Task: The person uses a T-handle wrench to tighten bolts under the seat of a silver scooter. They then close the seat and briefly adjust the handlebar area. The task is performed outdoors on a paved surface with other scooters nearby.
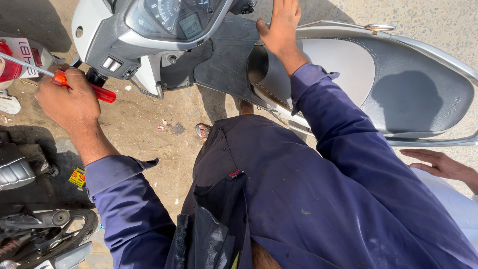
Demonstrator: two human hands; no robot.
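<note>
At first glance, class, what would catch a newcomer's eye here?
The left hand grips a red-handled screwdriver at the left, beside the scooter's handlebar. The right hand rests flat at the front of the grey seat, top centre. Another person's hand shows at the right edge.

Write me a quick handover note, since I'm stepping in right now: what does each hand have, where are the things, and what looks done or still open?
Left hand: closed around a red-handled screwdriver, shaft pointing left, beside the scooter's handlebar switch cluster.
Right hand: open, palm flat on the dark panel in front of the seat; holds nothing.
Scooter stands on sandy ground; another person's hand hovers by the rear right edge.
Done: no loosened or removed part is visible.
Left: the screwdriver tip is out of frame, so I cannot tell whether it is on a screw.
</note>
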